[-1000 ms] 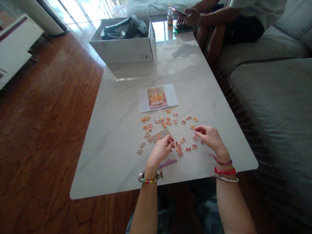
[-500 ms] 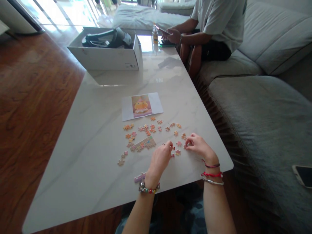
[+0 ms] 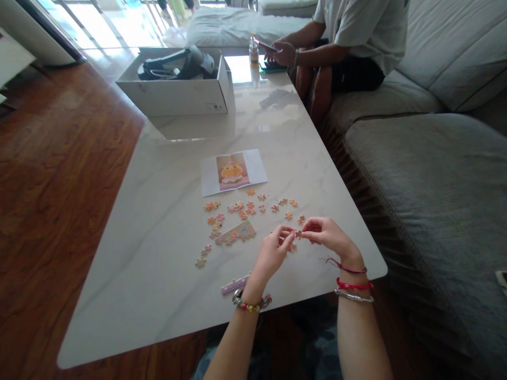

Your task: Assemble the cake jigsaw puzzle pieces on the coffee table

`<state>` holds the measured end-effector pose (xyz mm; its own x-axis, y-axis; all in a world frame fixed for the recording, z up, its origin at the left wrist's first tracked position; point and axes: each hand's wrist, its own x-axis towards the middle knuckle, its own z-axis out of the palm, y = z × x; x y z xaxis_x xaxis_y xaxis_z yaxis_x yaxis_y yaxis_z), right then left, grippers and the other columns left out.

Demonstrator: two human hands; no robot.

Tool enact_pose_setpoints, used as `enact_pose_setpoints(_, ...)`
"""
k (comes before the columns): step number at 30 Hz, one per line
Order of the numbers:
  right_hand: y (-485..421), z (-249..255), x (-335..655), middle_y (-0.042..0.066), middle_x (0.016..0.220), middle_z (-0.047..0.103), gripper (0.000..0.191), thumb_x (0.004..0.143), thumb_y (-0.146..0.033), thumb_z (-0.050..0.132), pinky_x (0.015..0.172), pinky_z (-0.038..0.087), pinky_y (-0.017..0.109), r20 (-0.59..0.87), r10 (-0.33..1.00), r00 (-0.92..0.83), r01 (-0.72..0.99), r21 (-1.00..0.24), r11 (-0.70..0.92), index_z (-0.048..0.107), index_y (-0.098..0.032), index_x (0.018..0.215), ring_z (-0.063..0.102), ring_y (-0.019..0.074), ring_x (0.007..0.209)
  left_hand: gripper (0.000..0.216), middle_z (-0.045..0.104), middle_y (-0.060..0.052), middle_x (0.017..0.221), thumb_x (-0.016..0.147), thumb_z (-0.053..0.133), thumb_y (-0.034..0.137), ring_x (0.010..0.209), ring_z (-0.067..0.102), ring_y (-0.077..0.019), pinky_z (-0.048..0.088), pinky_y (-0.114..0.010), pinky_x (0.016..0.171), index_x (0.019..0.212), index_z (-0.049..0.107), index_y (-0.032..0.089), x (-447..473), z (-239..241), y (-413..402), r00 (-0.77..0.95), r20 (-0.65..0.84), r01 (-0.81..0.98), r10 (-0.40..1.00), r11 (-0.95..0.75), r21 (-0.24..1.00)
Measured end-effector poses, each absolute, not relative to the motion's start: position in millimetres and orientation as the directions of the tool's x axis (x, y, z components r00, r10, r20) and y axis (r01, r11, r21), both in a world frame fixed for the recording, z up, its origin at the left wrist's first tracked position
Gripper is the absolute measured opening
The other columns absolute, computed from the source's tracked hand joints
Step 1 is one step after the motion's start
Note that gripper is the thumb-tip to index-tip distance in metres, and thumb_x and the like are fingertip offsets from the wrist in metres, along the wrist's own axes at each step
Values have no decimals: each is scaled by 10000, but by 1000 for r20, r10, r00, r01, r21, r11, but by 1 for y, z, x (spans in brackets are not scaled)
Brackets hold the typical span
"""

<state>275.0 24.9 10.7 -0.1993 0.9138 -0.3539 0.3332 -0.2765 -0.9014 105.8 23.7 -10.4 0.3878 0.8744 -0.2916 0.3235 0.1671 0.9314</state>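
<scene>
Right hand [image 3: 330,236] pinches a piece [image 3: 298,234] at its 9 o'clock; left hand [image 3: 273,252], fingers nearly together at piece's 8 o'clock, hold unclear, could knock it loose with a skewed push.

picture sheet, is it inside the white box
No, the picture sheet lies on the table, between the white box and the puzzle pieces.

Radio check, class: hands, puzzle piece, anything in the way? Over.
Left hand and right hand close together at small puzzle piece; exact grip unclear. Purple strip partly hidden behind left wrist.
</scene>
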Motion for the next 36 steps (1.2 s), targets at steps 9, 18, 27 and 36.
enact_pose_setpoints(9, 25, 9, 277, 20, 693, 607, 223, 706, -331, 563, 503, 408, 213, -307, 930, -204, 378, -901, -214, 610, -143, 816, 512, 90, 542, 253, 638, -31, 713, 741, 511, 368, 541, 542, -79, 426, -192, 508, 862, 559, 151, 96, -9, 27, 426, -340, 224, 839, 266, 938)
enact_pose_setpoints(18, 29, 0, 263, 23, 673, 630, 201, 704, -320, 558, 475, 413, 206, -309, 933, -184, 476, -859, -190, 615, -152, 800, 533, 99, 525, 114, 639, -15, 708, 732, 496, 261, 567, 563, -92, 432, -200, 533, 784, 537, 170, 41, -8, 36, 228, -367, 515, 902, 209, 832)
enact_pose_setpoints(27, 34, -4, 211, 20, 696, 652, 190, 718, -294, 558, 508, 412, 194, -237, 922, -307, 540, -841, -37, 630, -169, 840, 560, 99, 559, 110, 641, 2, 739, 767, 453, 216, 605, 563, -89, 424, -202, 571, 821, 547, 193, 38, -11, 32, 346, -323, 568, 881, 78, 819)
enact_pose_setpoints(36, 36, -8, 199, 12, 619, 623, 162, 713, -284, 546, 415, 386, 178, -304, 893, -331, 490, -864, -112, 631, -155, 762, 521, 86, 461, 153, 651, -23, 824, 778, 456, 184, 746, 587, -121, 452, -244, 673, 910, 532, 199, 34, -4, 33, 356, -248, 551, 901, 12, 835)
